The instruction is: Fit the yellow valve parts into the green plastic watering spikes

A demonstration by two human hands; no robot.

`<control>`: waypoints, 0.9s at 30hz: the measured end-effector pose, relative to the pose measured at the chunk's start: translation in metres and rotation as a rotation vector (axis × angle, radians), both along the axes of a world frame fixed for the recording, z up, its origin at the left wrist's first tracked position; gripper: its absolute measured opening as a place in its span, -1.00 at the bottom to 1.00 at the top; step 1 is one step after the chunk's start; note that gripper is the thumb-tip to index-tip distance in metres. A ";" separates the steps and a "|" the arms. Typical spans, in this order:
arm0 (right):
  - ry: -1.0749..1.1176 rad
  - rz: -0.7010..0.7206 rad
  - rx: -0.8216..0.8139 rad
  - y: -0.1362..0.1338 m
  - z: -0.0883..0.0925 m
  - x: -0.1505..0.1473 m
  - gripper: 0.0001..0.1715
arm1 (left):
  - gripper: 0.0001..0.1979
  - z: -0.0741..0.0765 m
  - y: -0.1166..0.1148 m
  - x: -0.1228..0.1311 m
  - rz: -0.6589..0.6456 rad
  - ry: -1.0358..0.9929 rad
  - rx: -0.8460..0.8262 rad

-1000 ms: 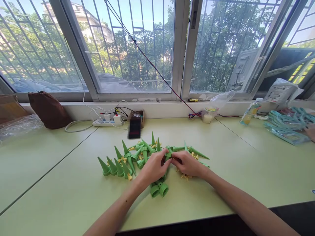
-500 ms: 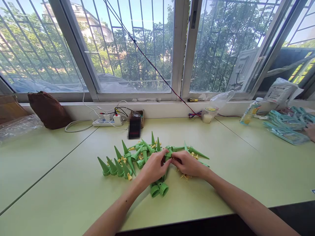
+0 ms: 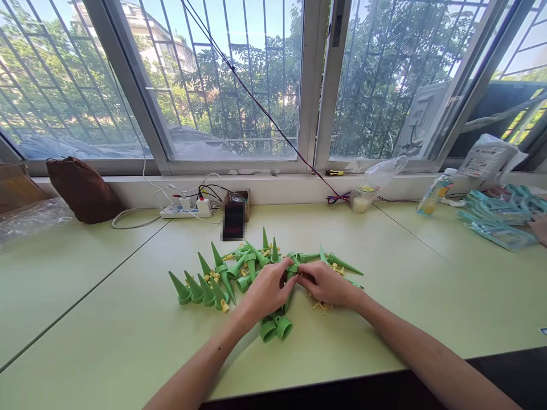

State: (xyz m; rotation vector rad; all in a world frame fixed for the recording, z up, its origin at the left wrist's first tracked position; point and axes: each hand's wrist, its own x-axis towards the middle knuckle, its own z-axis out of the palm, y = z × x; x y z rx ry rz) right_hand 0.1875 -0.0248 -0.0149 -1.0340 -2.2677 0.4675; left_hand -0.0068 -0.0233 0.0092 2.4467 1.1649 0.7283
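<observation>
My left hand (image 3: 269, 289) is closed around a green plant watering spike (image 3: 292, 269), its ridged cap up and its point toward the table. My right hand (image 3: 328, 283) pinches at the side of that cap; whatever lies between its fingertips is hidden. Close by my left wrist, two green spikes (image 3: 276, 328) lie with their open caps facing me. Small yellow valve pieces (image 3: 322, 307) are scattered under my right hand. Left of my hands, several green spikes (image 3: 196, 290) stand points up in a row, a yellow valve (image 3: 224, 306) beside them. More spikes (image 3: 250, 265) lie heaped behind.
Along the sill side sit a brown drawstring bag (image 3: 83, 191), a power strip (image 3: 188, 212) with cables, a small box (image 3: 234, 219), a plastic cup (image 3: 361, 200) and a bottle (image 3: 436, 192). At right, another person's hand (image 3: 538, 226) is beside packaged teal items (image 3: 496, 219).
Both hands keep the same grip and place at the spike. Only a very slight shift of the whole view shows.
</observation>
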 end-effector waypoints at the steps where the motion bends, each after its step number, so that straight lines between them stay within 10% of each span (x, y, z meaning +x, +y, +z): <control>1: -0.002 0.000 0.001 0.000 0.000 0.000 -0.71 | -0.84 0.000 0.000 0.000 0.000 0.002 0.002; 27: -0.072 -0.002 0.015 -0.002 0.003 0.003 -0.69 | -0.83 0.003 -0.003 0.002 -0.043 0.042 0.059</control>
